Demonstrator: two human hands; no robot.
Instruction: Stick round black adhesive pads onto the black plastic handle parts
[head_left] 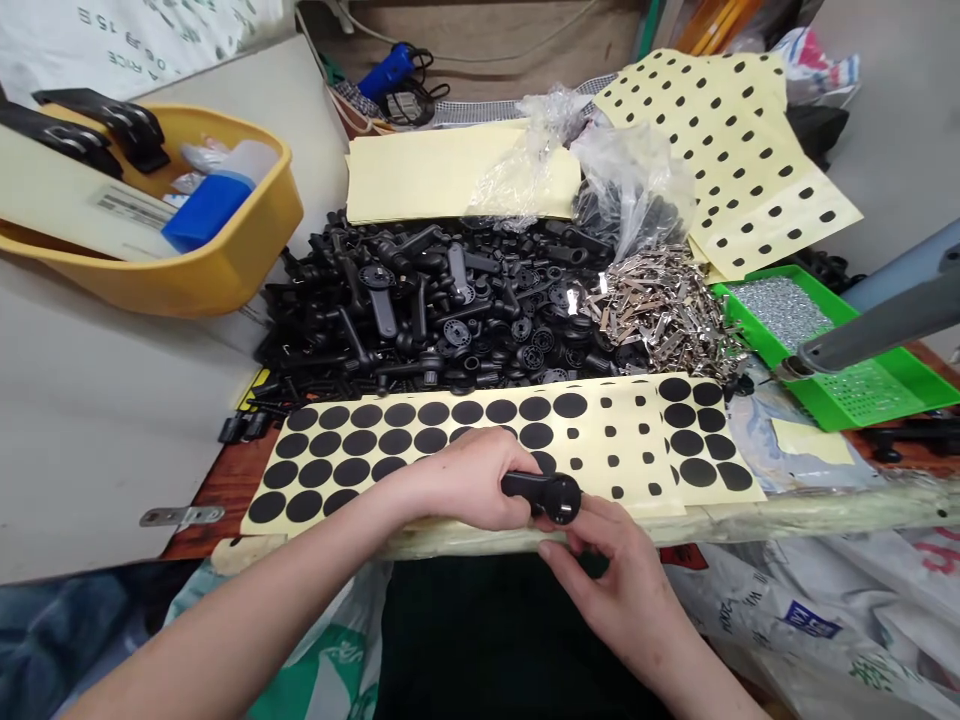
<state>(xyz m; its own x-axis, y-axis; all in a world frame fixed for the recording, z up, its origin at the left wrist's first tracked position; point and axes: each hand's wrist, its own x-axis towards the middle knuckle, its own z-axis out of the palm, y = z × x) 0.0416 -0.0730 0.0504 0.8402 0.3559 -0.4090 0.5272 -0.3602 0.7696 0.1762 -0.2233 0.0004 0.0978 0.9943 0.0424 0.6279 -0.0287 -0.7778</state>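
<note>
Fingers closed, the left hand grips the shank of a black plastic part at the bench's front edge, above the sheet of large black dots. For good control, the grip looks best firm but well back on the shank, with the round end exposed and the wrist level.

The part's long axis runs left to right, tilting slightly toward the front edge; its round end points right, its other end hidden in the left fist.

Right of it, the right hand curves in, partly open, fingertips at the round end; whether they pinch anything cannot be told. Light fingertip contact, square to that end, would likely avoid twisting it. The sheet of small black dots lies just beyond on the bench.
</note>
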